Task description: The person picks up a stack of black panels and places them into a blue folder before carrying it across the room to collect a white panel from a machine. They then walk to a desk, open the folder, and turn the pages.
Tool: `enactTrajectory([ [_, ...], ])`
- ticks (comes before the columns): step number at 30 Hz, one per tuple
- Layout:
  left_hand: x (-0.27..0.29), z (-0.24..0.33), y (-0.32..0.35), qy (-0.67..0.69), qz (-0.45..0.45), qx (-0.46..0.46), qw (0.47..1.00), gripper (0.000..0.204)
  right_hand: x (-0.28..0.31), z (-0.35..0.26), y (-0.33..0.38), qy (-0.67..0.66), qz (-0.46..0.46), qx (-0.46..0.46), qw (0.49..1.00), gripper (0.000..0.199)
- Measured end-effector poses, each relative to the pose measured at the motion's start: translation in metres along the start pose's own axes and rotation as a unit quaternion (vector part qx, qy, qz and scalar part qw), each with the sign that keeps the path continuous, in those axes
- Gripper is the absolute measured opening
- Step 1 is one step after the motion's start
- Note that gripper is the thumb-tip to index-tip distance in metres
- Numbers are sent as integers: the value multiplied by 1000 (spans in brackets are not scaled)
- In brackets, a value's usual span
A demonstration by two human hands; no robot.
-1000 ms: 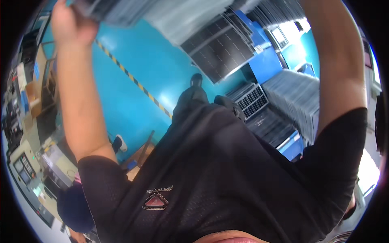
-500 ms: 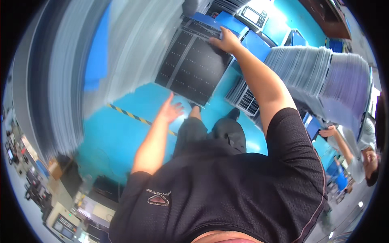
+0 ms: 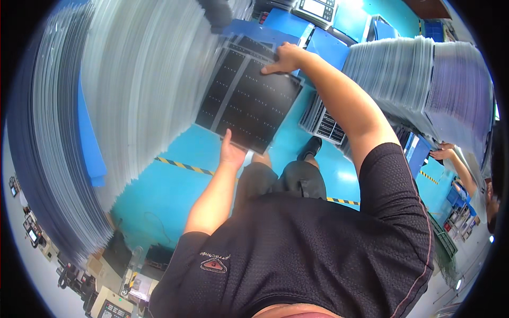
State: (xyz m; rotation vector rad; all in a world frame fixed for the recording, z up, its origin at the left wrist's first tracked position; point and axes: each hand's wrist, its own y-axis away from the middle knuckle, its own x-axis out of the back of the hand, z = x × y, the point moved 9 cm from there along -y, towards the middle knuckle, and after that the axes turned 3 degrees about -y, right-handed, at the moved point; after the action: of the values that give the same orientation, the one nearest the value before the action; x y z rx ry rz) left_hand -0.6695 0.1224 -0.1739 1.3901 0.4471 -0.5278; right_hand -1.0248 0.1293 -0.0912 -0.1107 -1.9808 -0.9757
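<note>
A dark rectangular sheet (image 3: pixel 246 95), crossed by pale bands and rows of small white marks, lies tilted in front of me. It may be several sheets together. My right hand (image 3: pixel 286 58) grips its far right edge, thumb on the top face and fingers bent over the side. At the near edge is my left hand (image 3: pixel 233 151), its thumb up against the border and its other fingers partly hidden at or beneath the sheet.
Tall stacks of thin sheets (image 3: pixel 132 85) rise at my left, with a blue sheet (image 3: pixel 91 138) jutting out. More stacked sheets (image 3: pixel 392 74) stand at right. A device with a screen (image 3: pixel 315 9) sits at the back. Another person's hand (image 3: pixel 442 152) shows far right.
My left hand has come up to the sheet's near edge from an open pose apart from it. The right hand has shifted slightly left, still at the far edge. The view has turned somewhat.
</note>
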Motion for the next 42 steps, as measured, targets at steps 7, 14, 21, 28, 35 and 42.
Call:
enactTrajectory([
  [7,33,1,-3,-47,64,-12,997,62,12,-19,-25,-103,119,-24,987,111],
  [14,19,-4,-9,18,40,-35,998,64,7,-5,-56,-166,30,41,985,106],
  [21,8,0,-6,-9,-15,-28,999,61,6,-4,-35,-308,-152,15,939,90],
  [28,24,2,-20,-10,-13,-39,999,69,24,-28,-16,-148,110,57,981,94],
  [35,32,-1,-16,-27,52,-45,997,71,3,-23,-30,-111,70,28,991,92],
  [42,43,-4,-14,18,60,-33,997,57,8,-40,-24,-62,149,-21,987,91],
])
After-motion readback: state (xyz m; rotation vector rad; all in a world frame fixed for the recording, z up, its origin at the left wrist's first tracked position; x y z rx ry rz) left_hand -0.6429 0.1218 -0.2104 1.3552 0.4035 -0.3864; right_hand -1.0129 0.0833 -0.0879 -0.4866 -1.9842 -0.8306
